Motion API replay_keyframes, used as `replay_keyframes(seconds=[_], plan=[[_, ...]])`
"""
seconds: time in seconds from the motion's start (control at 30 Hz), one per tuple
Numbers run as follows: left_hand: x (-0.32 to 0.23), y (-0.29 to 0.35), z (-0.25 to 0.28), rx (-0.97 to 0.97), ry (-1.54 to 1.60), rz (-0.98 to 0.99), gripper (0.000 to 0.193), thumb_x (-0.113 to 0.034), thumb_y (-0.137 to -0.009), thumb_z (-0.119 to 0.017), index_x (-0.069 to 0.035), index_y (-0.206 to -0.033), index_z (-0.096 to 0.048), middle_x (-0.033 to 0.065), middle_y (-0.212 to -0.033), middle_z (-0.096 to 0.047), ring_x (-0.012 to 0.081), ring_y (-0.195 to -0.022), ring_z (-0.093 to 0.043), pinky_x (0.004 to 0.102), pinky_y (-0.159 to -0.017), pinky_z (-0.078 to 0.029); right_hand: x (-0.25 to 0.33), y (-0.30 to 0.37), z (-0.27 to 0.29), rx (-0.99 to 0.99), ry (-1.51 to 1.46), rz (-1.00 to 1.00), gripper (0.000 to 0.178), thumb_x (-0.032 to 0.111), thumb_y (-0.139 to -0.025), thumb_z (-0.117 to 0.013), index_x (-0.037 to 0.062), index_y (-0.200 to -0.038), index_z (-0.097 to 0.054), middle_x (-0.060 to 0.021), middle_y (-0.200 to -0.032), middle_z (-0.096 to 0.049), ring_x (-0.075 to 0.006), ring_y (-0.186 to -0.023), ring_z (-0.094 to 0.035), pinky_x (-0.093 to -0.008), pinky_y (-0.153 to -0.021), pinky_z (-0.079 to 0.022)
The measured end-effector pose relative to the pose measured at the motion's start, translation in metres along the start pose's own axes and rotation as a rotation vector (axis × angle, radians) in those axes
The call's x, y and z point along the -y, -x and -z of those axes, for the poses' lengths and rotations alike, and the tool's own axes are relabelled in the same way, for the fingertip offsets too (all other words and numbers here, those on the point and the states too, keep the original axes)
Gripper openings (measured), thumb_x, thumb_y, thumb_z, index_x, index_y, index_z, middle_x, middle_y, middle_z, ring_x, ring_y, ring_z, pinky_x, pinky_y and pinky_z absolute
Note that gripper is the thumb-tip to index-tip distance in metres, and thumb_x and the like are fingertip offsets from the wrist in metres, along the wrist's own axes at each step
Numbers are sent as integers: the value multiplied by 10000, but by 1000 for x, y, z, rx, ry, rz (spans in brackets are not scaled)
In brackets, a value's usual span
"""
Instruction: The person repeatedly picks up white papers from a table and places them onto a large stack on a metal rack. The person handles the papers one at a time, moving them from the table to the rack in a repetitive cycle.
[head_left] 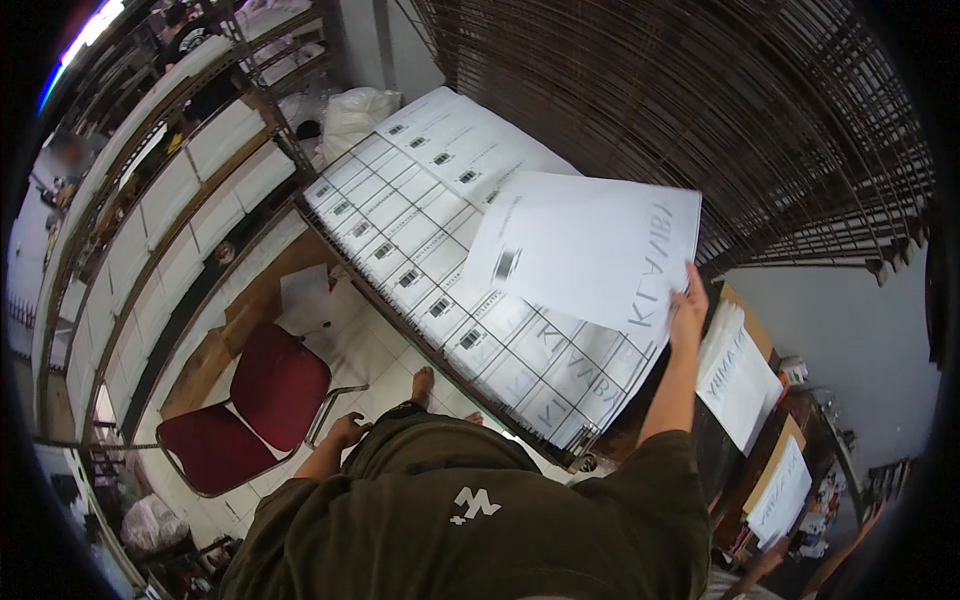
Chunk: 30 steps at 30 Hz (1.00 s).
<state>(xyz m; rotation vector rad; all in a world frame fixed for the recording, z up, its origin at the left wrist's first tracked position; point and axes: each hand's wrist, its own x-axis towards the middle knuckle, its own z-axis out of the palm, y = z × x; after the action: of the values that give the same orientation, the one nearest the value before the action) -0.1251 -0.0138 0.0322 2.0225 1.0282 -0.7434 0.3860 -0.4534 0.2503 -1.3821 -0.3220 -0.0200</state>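
My right hand [688, 305] grips the right edge of a large white printed sheet [590, 240], fingers closed on its margin. The sheet is raised at that edge and slants over a wire drying rack [400, 215]. Through the rack's grid show white printed sheets [505, 345] with small dark marks in rows. At the rack's far end, another printed sheet [480, 135] lies on top of the wires. My left hand [347, 430] hangs low at my side near a red chair [285, 385], fingers loosely apart with nothing in them.
Many wire racks [700, 110] are tilted up beyond the right side. Shelves with stacked white sheets [150, 210] curve along the left. Cardboard-backed stacks of printed sheets [740, 375] stand at the right. A white plastic bag [358, 115] sits past the rack's far left corner.
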Motion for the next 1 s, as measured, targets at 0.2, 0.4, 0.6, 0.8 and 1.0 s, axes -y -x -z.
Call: replay_keyframes(seconds=[0.2, 0.4, 0.6, 0.8, 1.0], plan=[[29, 34, 17, -55, -45, 134, 598, -461, -756, -619, -52, -1179, -514, 127, -849, -647, 271, -841, -614, 371, -789, -467, -155, 1, 9, -326, -16, -213, 636, -120, -705, -420, 67, -1312, -404, -95, -1081, -564, -93, -607, -511, -208, -517, -413], [51, 53, 6, -96, 52, 168, 594, -468, -747, -621, -52, -1160, -528, 140, -931, -637, 276, -877, -607, 368, -790, -468, -194, -14, 7, -332, 18, -271, 650, -86, -698, -431, 75, -1326, -383, -105, -923, -586, -108, -570, -506, -227, -484, -409], [39, 60, -13, -68, 66, 157, 601, -467, -749, -616, -43, -1165, -520, 153, -950, -635, 284, -898, -604, 367, -796, -470, -198, -29, 11, -315, 98, -291, 666, -90, -689, -418, 68, -1334, -367, -106, -879, -585, -118, -546, -503, -241, -483, -421], [24, 58, -7, -55, 62, 142, 595, -469, -755, -605, -48, -1167, -520, 150, -962, -636, 283, -930, -598, 368, -817, -464, -213, -36, 20, -297, 86, -204, 681, -108, -684, -423, 61, -1341, -357, -132, -1066, -561, -142, -692, -555, -237, -576, -451], [12, 57, -2, -68, 47, 127, 608, -488, -753, -597, -45, -1164, -523, 160, -978, -633, 298, -949, -591, 382, -833, -454, -212, -45, 18, -295, 324, -108, 706, -121, -672, -457, 55, -1347, -345, -120, -1215, -499, -176, -863, -553, -246, -716, -448]])
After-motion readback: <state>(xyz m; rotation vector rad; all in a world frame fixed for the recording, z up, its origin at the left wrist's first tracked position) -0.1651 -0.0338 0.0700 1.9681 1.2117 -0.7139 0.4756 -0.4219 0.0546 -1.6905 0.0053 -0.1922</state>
